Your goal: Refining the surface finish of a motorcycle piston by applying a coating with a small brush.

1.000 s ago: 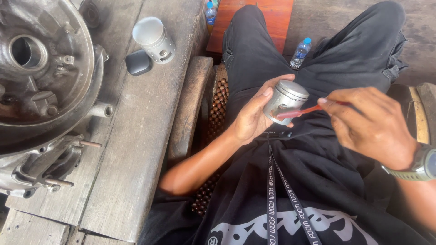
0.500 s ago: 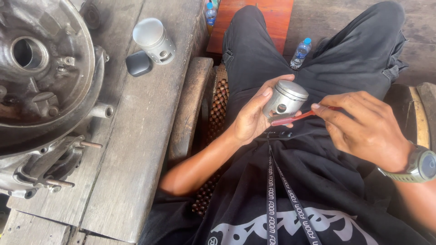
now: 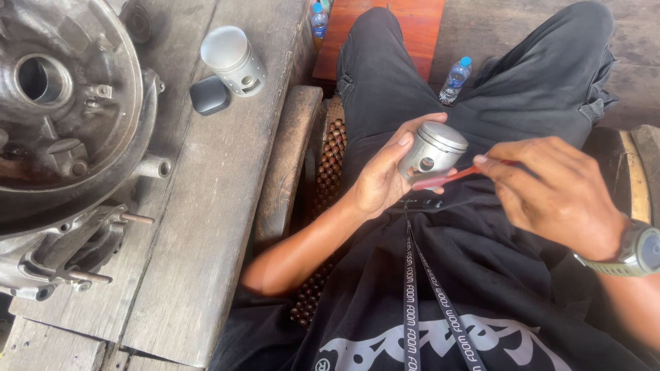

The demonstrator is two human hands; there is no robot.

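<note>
- Biggest thing in view: the grey engine case (image 3: 62, 137) sitting on the wooden bench (image 3: 206, 227), off to the person's left. Looks like cast metal, so heavy and not something you'd shift one-handed.
- The person sits with black trousers (image 3: 412, 75) stretched out, and both hands work over the lap.
- Right hand (image 3: 557, 196) has its fingers closed around a thin red tool (image 3: 450, 176), and the tip sits right against the lower side of the piston. There's a wristwatch (image 3: 636, 251) on that arm.
- Left hand (image 3: 385, 175) wraps the piston (image 3: 432, 152), thumb on one side, fingers behind, held tilted above the lap.
- The piston looks like solid metal, so stiff, a bit weighty for its size, and probably slick if oily. I'd say gripping the plain lower wall like this is the smart spot, clear of the grooves near the top.
- A second piston (image 3: 232, 60) stands upright on the bench, with a small dark case (image 3: 210, 95) just beside it.
- Two water bottles (image 3: 456, 79) are on the floor by the legs.
</note>
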